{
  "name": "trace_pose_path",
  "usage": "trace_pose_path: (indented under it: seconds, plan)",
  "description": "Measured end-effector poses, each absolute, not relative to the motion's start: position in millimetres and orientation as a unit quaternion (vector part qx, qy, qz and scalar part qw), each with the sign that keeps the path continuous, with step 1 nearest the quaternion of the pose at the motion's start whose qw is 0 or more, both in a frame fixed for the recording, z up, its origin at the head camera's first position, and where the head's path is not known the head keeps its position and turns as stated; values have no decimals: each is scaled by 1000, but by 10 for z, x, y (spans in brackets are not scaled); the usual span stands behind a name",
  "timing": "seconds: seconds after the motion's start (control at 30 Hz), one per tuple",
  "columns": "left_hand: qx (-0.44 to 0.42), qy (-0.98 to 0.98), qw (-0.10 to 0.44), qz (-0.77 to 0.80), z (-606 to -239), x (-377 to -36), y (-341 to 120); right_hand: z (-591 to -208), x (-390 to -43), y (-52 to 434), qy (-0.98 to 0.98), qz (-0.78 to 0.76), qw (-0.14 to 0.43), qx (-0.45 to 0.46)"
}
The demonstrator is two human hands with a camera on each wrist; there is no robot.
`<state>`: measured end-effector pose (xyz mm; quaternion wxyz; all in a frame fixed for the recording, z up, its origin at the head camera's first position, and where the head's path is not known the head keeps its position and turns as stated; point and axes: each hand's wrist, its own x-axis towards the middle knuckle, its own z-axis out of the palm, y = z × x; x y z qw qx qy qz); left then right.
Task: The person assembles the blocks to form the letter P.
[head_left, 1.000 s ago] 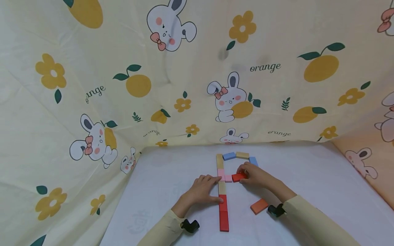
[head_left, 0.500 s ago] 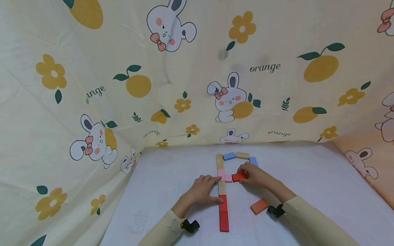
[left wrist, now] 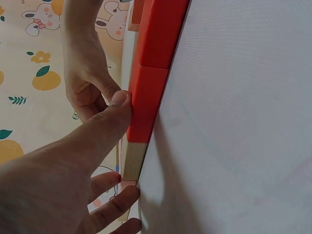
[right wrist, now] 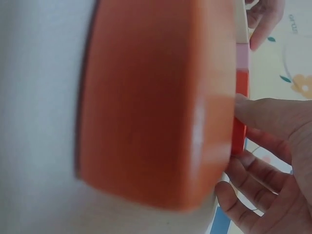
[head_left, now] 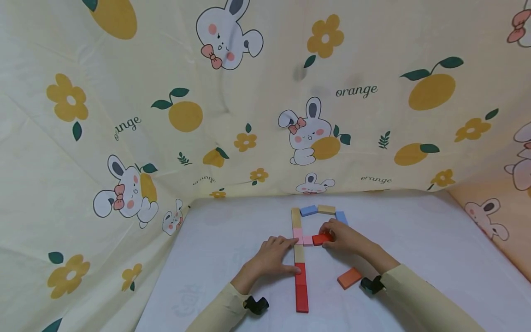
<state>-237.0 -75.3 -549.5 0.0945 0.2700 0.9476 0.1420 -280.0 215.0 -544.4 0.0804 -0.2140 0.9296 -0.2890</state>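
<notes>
Flat wooden blocks lie on a white table (head_left: 232,240) in a letter-like figure. A vertical column (head_left: 299,263) runs from tan through pink and tan to two red blocks (left wrist: 151,73). Blue and tan blocks (head_left: 318,210) arc across the top. My left hand (head_left: 274,256) rests against the column's left side, the thumb (left wrist: 109,119) pressing a red block and the fingers touching higher blocks. My right hand (head_left: 342,236) pinches a small red block (head_left: 321,239) next to the pink block (head_left: 307,240). A loose orange block (head_left: 349,278) (right wrist: 156,102) lies near my right wrist.
A cream cloth (head_left: 249,101) printed with rabbits, oranges and flowers hangs behind and around the table on the left and right. Black wrist cameras (head_left: 256,305) sit on both cream sleeves. Bare white table surface spreads to the left and right of the blocks.
</notes>
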Motion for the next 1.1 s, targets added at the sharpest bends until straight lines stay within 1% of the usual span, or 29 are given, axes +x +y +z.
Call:
trace_pose_path:
  seconds: [0.2, 0.4, 0.57, 0.7, 1.1]
  plan:
    - [271, 947, 94, 142, -5486, -2367, -756, -5460, -2821, 2153, 930, -286, 80, -216]
    - [270, 947, 95, 145, -5482, -2366, -753, -5451, -2827, 2171, 931, -290, 93, -204]
    - [274, 946, 94, 142, -5500, -2372, -760, -5432, -2780, 2256, 936, -275, 72, -208]
    - [274, 946, 96, 143, -5499, -2372, -766, -5368, -2666, 2342, 935, -280, 71, -207]
    - [276, 946, 93, 145, -5496, -2365, -755, -5307, -2217, 2650, 910, -332, 112, -223]
